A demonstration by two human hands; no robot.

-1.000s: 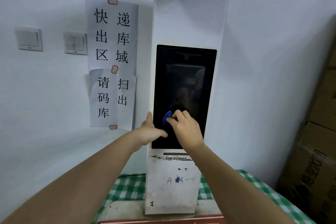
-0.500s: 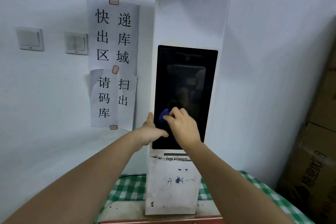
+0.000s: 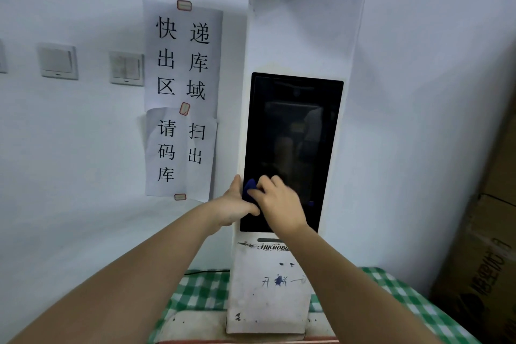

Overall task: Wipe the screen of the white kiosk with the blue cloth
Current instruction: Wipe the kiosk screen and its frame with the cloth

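Note:
The tall white kiosk (image 3: 304, 22) stands upright against the wall, and its black screen (image 3: 293, 134) is dark. My right hand (image 3: 279, 201) presses a small blue cloth (image 3: 249, 188) against the screen's lower left corner; most of the cloth is hidden under my fingers. My left hand (image 3: 233, 205) grips the kiosk's left edge at the same height, thumb lying on the screen's lower part, right beside the cloth.
Paper signs (image 3: 183, 98) with black characters and two light switches (image 3: 92, 65) are on the wall to the left. The kiosk rests on a surface with a green checked cloth (image 3: 198, 296). Cardboard boxes (image 3: 485, 260) are stacked at the right.
My right hand has slid the blue cloth leftward across the bottom of the screen, toward its left edge. The left hand has kept its hold on the kiosk.

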